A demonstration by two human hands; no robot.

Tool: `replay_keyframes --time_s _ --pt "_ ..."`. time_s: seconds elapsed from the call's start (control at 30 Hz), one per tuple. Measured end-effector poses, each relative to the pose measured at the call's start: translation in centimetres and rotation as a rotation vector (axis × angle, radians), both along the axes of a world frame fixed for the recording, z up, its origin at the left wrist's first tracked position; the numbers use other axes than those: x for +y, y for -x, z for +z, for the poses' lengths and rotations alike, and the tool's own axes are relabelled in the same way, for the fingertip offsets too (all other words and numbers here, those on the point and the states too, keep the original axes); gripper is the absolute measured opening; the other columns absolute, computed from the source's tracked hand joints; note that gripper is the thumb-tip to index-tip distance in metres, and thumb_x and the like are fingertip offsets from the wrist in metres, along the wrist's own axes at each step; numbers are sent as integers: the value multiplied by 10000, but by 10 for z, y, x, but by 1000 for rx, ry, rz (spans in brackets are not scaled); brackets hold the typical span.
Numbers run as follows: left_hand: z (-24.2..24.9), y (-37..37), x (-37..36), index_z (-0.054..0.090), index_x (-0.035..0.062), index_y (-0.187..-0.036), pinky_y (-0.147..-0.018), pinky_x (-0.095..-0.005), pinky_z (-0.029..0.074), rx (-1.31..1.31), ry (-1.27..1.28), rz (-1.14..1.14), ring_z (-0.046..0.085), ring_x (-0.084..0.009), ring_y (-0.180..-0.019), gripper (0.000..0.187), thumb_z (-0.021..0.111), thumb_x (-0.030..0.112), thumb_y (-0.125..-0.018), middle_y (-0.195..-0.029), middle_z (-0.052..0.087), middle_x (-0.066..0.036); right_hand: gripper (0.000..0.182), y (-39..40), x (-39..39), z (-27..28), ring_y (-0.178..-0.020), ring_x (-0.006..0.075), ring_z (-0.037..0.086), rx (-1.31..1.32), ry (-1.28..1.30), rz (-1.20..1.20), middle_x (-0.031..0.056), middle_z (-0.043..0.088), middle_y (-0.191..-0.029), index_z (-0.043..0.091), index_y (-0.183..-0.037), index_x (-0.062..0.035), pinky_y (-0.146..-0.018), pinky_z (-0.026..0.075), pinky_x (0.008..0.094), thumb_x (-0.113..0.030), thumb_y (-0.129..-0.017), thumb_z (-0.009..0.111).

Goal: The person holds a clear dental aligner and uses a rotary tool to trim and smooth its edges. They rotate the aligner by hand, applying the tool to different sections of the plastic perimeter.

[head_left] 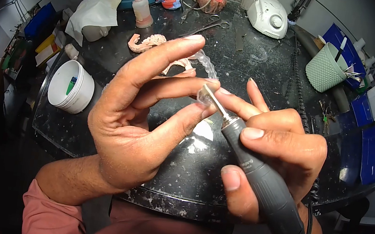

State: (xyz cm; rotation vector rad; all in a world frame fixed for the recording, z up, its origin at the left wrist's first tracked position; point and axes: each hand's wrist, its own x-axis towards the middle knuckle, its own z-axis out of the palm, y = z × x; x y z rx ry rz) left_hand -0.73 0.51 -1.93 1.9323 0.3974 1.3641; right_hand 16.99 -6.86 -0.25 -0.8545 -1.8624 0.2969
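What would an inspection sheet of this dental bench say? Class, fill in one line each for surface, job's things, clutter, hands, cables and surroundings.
Surface: round dark worktop, speckled with pale residue.
Job's things: grey rotary handpiece; small clear piece at its bit.
Clutter: pink dental casts, white tub, squeeze bottle, scissors, green basket, white control unit.
Hands: left hand pinches the clear piece; right hand grips the handpiece.
Cables: black coiled cord across the worktop.
Surroundings: blue trays at right; cluttered shelf at left.
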Motion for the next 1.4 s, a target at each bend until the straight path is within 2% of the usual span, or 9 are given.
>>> replay_keyframes --time_s 0.4,0.73,0.83,0.93,1.03,1.4 --pt "-3 1 3 285 -61 -1370 -1033 -431 415 10 -80 -24 594 -253 -1107 638 578 -123 -807 -1400 377 -231 422 -4 0 3 -1063 463 577 -12 -18 -2 164 492 -943 372 -1116 -60 -1047 271 622 -164 -817 653" --pt "-1 4 5 279 -60 -1372 -1033 -433 418 56 -110 -16 592 -244 -1110 640 574 -119 -807 -1413 356 -235 433 1 1 1 -1026 472 591 -48 -34 7 156 519 -903 396 -1084 -70 -1020 255 673 -207 -796 688" --pt "-1 5 5 278 -58 -1374 -1035 -432 415 112 -147 19 592 -247 -1111 635 560 -124 -809 -1416 352 -236 426 1 0 3 -1033 474 587 -52 -19 16 151 515 -916 398 -1082 -76 -1018 252 676 -203 -797 689" --pt "-2 3 3 279 -60 -1373 -1041 -433 408 47 -100 -2 595 -246 -1107 630 551 -130 -809 -1416 353 -237 425 1 -1 3 -1060 480 571 -46 2 -31 141 493 -952 390 -1095 -93 -1026 235 680 -180 -799 682" --pt "-2 4 6 282 -63 -1369 -1047 -433 401 74 -121 -12 595 -244 -1108 626 551 -134 -807 -1415 354 -237 429 1 -3 1 -1065 481 568 -37 14 21 143 488 -954 384 -1099 -95 -1030 228 681 -161 -796 680" --pt "-2 3 5 281 -59 -1371 -1045 -425 406 55 -112 -21 594 -243 -1110 624 555 -126 -814 -1407 365 -238 409 4 -4 3 -1081 486 557 -48 -7 -19 142 500 -944 406 -1081 -87 -1038 221 673 -155 -791 686"
